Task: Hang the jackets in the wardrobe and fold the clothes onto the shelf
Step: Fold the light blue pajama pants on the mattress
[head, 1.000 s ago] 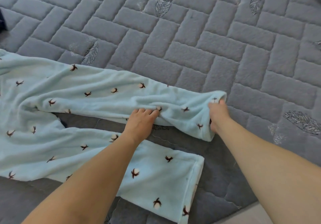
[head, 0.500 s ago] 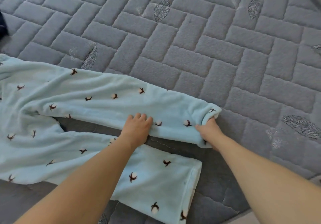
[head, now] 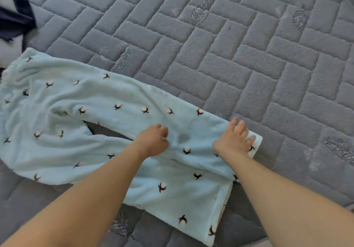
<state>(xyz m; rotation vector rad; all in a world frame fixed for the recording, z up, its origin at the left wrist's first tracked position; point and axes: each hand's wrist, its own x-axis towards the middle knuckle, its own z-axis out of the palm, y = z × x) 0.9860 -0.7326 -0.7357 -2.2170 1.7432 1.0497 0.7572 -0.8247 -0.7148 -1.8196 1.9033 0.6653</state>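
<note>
A: Your pale blue fleece trousers (head: 107, 116) lie spread across the grey quilted bedcover (head: 239, 55), waistband at the far left, legs running toward the right.

B: And your left hand (head: 153, 141) sits mid-leg, right where the two legs meet. The fingers are curled down into the fleece; I can't tell whether you've pinched a fold or are only pressing.

A: Your right hand (head: 234, 141) is clearer. Fingers straight and spread, palm flat on the hem end of the far leg, pressing it down. Nothing gripped there.

B: That far leg angles down so its lower edge overlaps the near leg beneath your right forearm.

A: The near leg runs on toward you, its hem at the near right, close to the edge of the bed.

B: A narrow wedge of grey cover shows between the legs, just left of your left hand.

A: Far left corner: a dark navy garment (head: 15, 20) lies bunched over something white, well apart from the trousers.

B: Stitched leaf motifs dot the cover around the trousers.
</note>
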